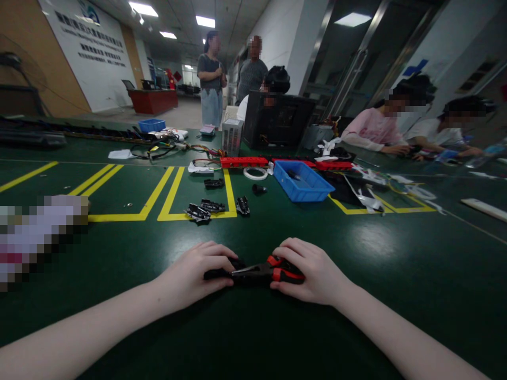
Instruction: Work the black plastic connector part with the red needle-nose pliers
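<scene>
My right hand (311, 269) is closed around the red-and-black handles of a pair of long-nose pliers (259, 271). The jaws point left and reach the fingers of my left hand (204, 272). That hand is closed on a small black part (217, 274), mostly covered by the fingers, and the plier tips meet it or lie right beside it; which one I cannot tell. Farther up the green table lie several black-and-silver parts (213, 205), some across a yellow tape line. A small black cylindrical piece (259, 188) sits to their right.
A blue bin (303, 181) with dark items in it stands beyond my right hand. Near it are a white ring (255, 173) and red strips (243, 162). Cables (158, 148) and a metal box (232, 136) are farther back. Co-workers sit at the right; two people stand behind.
</scene>
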Demonstrator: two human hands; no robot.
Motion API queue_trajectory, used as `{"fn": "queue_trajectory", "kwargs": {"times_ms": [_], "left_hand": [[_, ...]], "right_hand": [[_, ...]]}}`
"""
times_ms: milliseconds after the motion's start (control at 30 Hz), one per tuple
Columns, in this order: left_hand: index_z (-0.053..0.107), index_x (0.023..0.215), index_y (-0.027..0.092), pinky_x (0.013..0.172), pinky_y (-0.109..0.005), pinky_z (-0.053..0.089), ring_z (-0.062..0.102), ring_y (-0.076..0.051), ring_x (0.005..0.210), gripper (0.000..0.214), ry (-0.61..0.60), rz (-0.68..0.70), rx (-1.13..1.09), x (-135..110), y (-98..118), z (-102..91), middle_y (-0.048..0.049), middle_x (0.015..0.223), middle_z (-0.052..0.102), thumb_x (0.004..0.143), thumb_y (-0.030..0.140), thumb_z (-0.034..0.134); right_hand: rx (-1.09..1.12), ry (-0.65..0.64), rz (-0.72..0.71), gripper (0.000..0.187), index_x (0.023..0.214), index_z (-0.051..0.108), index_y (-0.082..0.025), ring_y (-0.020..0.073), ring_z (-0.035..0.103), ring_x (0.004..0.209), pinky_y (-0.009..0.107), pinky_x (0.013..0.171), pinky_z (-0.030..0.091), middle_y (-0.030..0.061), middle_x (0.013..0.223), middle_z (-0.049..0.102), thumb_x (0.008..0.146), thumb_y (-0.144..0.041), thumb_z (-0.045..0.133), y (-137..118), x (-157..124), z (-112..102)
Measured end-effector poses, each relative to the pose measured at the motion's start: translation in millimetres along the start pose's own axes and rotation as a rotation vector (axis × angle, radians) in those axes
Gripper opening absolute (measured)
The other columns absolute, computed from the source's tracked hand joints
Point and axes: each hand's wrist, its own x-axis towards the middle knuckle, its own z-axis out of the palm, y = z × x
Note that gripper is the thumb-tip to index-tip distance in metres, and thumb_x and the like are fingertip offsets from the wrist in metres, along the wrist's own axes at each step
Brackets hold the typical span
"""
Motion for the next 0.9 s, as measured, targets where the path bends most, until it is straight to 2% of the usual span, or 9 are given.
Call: {"fn": "queue_trajectory", "kwargs": {"times_ms": [400,900], "left_hand": [[0.068,0.1,0.023,0.094,-0.042,0.046,0.058,-0.023,0.108,0.013,-0.002,0.01,0.005,-0.2,-2.3,0.1,-0.0048,0.12,0.063,0.088,0.018,0.065],[0.067,0.098,0.022,0.095,-0.043,0.045,0.058,-0.023,0.109,0.01,-0.003,0.016,-0.003,-0.2,-0.6,-1.0,-0.0047,0.12,0.064,0.089,0.018,0.064]], "right_hand": [[-0.035,-0.01,-0.009,0.041,0.103,0.06,-0.017,0.0202,0.061,0.082,0.033,0.07,0.05,0.0087,0.096,0.064,0.079,-0.05,0.068,4.1,-0.4,-5.2],[-0.032,-0.003,-0.016,0.041,0.104,0.06,-0.017,0.0205,0.061,0.082,0.034,0.07,0.05,0.0089,0.096,0.064,0.079,-0.05,0.068,2.9,0.6,-0.4]]}}
